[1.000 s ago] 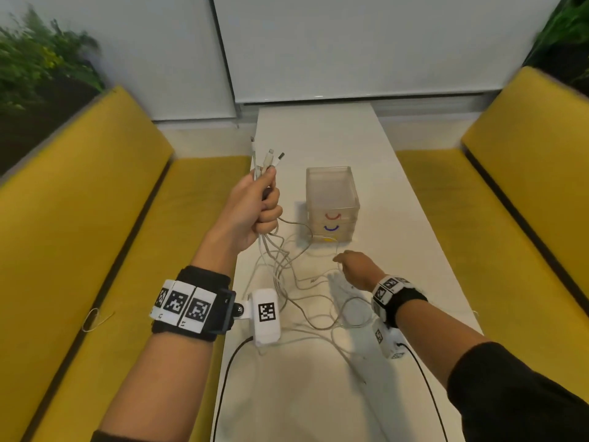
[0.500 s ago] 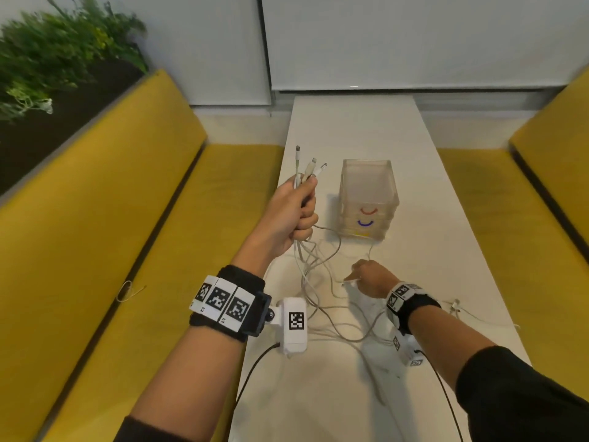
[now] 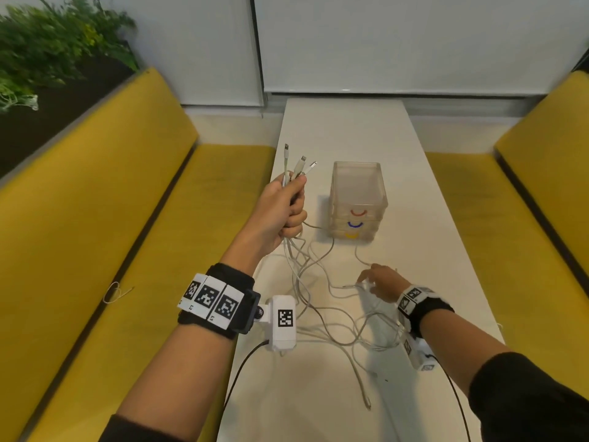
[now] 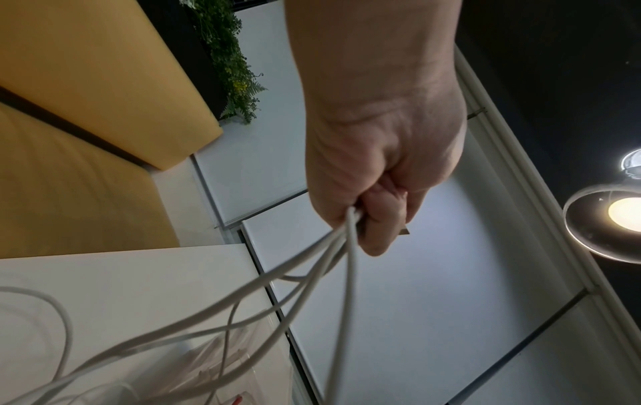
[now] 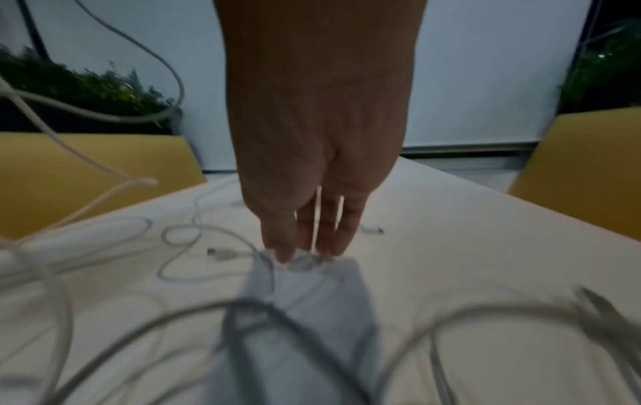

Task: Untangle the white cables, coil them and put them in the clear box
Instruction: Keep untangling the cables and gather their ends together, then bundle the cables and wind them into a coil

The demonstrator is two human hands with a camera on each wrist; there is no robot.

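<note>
Table [image 3: 382, 138] white, yellow benches [image 3: 95, 202] flanking; left hand [image 3: 280, 212] grip holding cables [image 3: 306, 266].

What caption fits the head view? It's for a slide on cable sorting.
Left hand grips white cables raised; right hand touches the tangle beside the clear box.

The left hand [image 3: 280, 215] is raised above the worktop's left edge, forearm reaching forward, its grip a closed fist. The right hand [image 3: 381, 282] lies low near the worktop's right edge, palm down, fingers [image 5: 326, 235] straight and pointing forward, tips touching the surface.
</note>
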